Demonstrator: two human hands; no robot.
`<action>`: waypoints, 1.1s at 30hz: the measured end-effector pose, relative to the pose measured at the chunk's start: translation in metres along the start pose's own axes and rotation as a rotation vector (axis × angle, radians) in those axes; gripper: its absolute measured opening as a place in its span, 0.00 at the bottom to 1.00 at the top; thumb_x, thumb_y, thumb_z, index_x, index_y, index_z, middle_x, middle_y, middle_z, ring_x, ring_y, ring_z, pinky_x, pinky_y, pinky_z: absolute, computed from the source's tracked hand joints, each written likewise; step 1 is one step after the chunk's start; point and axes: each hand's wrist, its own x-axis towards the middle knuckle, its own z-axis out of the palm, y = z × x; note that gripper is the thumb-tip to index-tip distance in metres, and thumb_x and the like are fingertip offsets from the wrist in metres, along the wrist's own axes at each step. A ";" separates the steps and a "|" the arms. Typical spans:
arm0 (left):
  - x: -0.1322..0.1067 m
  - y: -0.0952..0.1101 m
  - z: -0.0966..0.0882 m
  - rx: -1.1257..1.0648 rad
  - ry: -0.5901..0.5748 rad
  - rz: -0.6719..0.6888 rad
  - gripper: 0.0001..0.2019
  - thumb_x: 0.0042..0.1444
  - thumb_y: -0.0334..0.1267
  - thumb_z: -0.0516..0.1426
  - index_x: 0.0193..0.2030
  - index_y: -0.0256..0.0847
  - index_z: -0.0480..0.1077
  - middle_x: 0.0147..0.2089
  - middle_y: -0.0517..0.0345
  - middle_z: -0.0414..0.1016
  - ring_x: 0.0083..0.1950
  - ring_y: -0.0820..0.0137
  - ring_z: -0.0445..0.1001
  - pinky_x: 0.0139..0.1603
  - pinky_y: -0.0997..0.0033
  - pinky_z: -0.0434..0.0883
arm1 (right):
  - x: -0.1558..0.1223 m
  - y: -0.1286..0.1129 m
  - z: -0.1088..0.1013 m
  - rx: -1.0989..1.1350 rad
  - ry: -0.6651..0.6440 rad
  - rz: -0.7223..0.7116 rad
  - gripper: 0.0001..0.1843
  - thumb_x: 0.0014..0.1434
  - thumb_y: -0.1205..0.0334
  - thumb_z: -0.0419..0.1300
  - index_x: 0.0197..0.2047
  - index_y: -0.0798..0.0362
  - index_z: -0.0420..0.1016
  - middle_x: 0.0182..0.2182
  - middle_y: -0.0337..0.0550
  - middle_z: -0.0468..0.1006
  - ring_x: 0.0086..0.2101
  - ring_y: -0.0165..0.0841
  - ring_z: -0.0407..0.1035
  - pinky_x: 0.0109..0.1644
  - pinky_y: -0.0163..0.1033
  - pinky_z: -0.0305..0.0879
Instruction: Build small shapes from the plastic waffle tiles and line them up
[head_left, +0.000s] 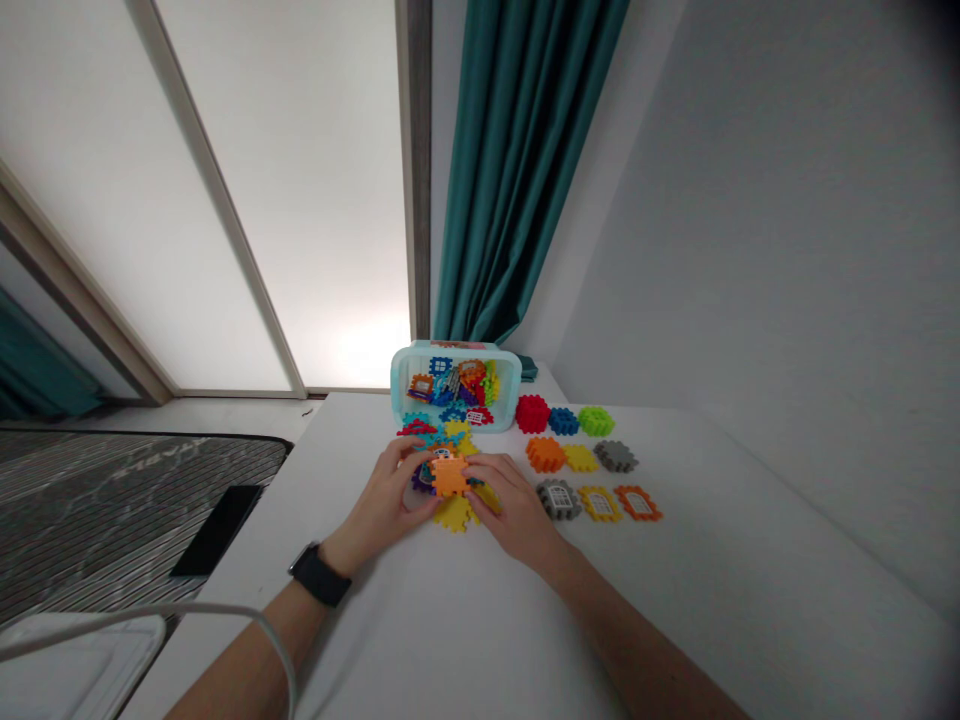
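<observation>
My left hand (pixel 386 498) and my right hand (pixel 512 505) meet at the middle of the white table (pixel 450 620). Both close on an orange toothed block (pixel 449 476), held between their fingertips just above a loose pile of coloured blocks (pixel 442 435). A yellow block (pixel 456 515) lies under the hands. A black watch (pixel 319 575) sits on my left wrist.
A pale blue tub (pixel 454 382) lies on its side behind the hands, spilling blocks. To the right, red (pixel 532 413), blue (pixel 563 421), green (pixel 595 420), orange (pixel 545 454), yellow (pixel 580 458) and grey (pixel 615 456) blocks lie in rows, with window pieces (pixel 600 502) nearer. A bed with a black phone (pixel 217 528) is left.
</observation>
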 end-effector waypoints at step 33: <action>0.000 -0.002 0.007 -0.105 0.039 -0.021 0.14 0.59 0.35 0.63 0.51 0.45 0.70 0.55 0.48 0.68 0.58 0.58 0.71 0.58 0.51 0.74 | 0.000 -0.006 -0.001 0.038 0.007 0.017 0.18 0.61 0.71 0.57 0.54 0.46 0.69 0.54 0.50 0.73 0.56 0.41 0.69 0.62 0.51 0.70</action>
